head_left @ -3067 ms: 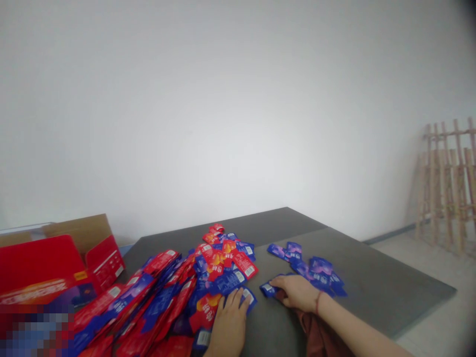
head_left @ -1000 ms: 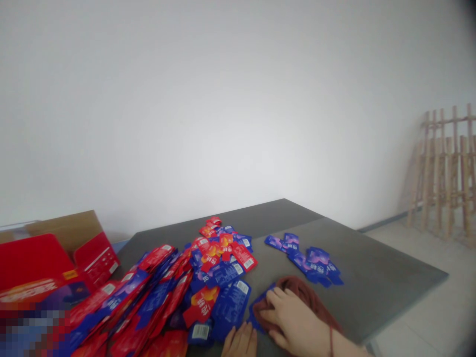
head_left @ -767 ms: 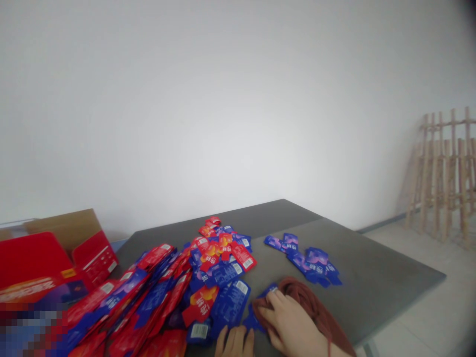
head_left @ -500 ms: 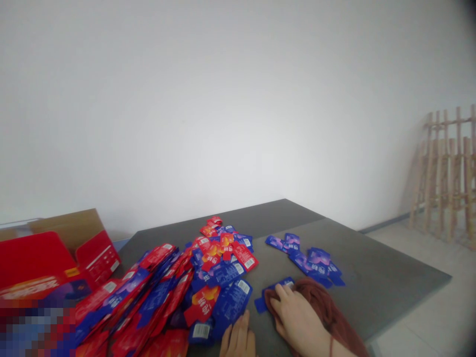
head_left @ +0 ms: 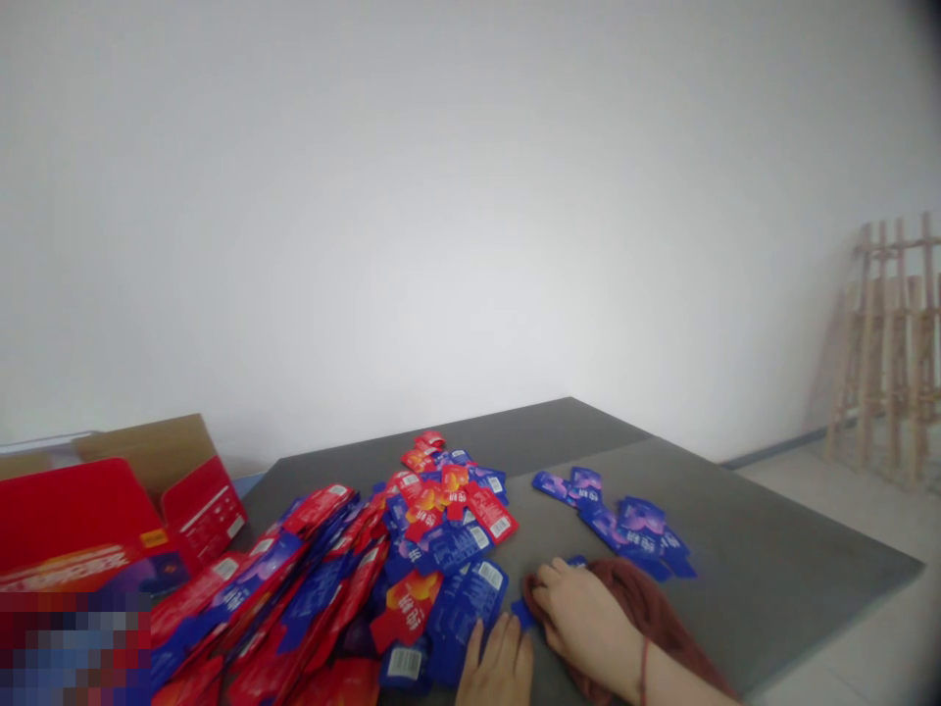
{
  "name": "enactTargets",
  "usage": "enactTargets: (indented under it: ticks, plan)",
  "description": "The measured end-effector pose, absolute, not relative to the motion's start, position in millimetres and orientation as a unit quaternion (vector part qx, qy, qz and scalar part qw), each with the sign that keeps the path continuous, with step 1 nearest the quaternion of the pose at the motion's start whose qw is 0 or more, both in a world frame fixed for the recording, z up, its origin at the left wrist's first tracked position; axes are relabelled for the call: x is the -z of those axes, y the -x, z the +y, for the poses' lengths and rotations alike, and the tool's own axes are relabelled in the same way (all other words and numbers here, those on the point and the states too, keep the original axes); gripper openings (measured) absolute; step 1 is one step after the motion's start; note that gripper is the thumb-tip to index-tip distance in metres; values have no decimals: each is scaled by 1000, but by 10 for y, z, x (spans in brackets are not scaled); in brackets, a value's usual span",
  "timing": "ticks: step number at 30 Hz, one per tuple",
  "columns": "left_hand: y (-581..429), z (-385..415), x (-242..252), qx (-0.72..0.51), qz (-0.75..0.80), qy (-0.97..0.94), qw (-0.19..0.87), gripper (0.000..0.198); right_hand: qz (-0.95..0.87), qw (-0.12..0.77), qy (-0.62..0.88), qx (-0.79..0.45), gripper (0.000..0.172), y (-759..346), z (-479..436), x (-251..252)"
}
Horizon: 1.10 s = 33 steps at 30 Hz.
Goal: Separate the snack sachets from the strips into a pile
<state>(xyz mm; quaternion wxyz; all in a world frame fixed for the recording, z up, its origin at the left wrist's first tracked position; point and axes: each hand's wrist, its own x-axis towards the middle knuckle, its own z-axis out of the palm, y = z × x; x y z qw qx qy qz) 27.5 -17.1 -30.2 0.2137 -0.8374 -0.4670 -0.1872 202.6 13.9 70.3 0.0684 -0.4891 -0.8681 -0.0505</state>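
Glossy plastic sachets [head_left: 470,598], matt cloth [head_left: 647,613]

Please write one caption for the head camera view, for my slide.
Left hand beside a heap of red-and-blue sachets; right hand on a brown cloth.

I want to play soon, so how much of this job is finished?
Done looks like the small group of blue sachets set apart on the grey table. In hand: the right hand rests on a brown cloth over a blue sachet. Left: the big heap of red and blue sachets beside the left hand, so probably far from finished.
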Motion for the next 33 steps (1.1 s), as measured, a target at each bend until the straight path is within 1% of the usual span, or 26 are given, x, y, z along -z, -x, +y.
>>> enactTargets:
  ticks: [3, 6, 10, 13, 16, 19, 22, 24, 28, 30, 33]
  plan:
    - [-285, -179, 292, 191, -474, 835, 204, 58, -893, 75, 441, 42, 19, -1942, 141, -669]
    - [-283, -186, 254, 182, -475, 840, 186, 56, -898, 84, 431, 30, 19, -1940, 112, -652]
    - [-275, -200, 204, 174, -478, 844, 172, 57, -889, 92, 448, 22, 22, -2112, 67, -674]
    - [-280, -223, 181, 182, -483, 839, 169, 58, -856, 99, 507, 35, 29, -2351, 64, -706]
    - [-293, -247, 161, 186, -489, 839, 148, 68, -820, 101, 563, 31, 30, -2587, 97, -730]
    - [-304, -255, 150, 185, -503, 835, 126, 79, -814, 95, 572, 33, 29, -2676, 136, -739]
    - [-303, -247, 156, 189, -505, 833, 125, 72, -822, 92, 560, 47, 27, -2539, 148, -753]
    - [-292, -236, 169, 197, -494, 835, 139, 63, -838, 90, 536, 48, 23, -2350, 141, -769]
    - [-258, -204, 211, 209, -478, 837, 169, 52, -870, 89, 484, 37, 13, -1975, 142, -784]
    - [-242, -188, 234, 204, -480, 837, 166, 52, -870, 97, 482, 36, 13, -1900, 177, -775]
    - [-225, -168, 267, 200, -481, 838, 162, 56, -856, 107, 503, 41, 15, -1974, 270, -761]
